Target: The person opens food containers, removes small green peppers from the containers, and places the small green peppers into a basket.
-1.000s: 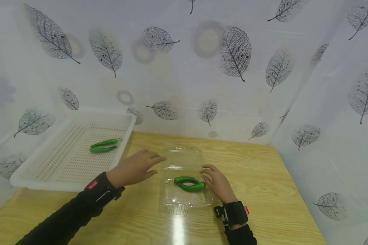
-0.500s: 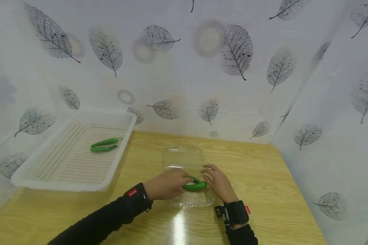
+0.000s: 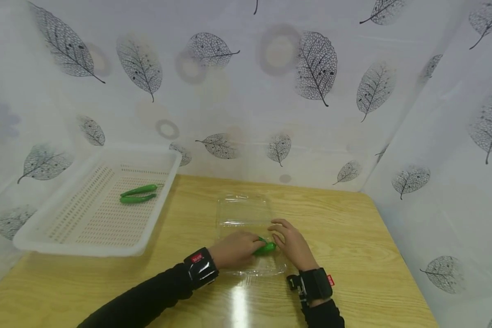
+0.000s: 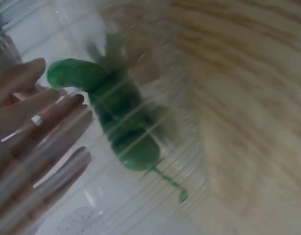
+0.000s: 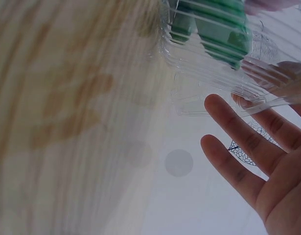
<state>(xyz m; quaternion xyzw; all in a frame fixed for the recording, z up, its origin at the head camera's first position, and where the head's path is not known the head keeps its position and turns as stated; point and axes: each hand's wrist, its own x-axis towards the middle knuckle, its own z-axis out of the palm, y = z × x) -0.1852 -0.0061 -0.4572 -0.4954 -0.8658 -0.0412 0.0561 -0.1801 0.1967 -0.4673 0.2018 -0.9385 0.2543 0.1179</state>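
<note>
Left hand [image 3: 233, 248] on green peppers [image 3: 265, 248] in clear box [image 3: 250, 214], grip unclear; right hand [image 3: 293, 246] fingers loose, holding nothing.

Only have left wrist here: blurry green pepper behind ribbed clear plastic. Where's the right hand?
Observer: In the head view the right hand rests at the right side of the clear container, its fingers relaxed beside the green pepper.
Operator: Container closed?
Observer: No. It is open, and its lid lies back flat on the wooden table, toward the wall.
Operator: Any other peppers?
Observer: Two more peppers lie in a white perforated tray at the table's left.
</note>
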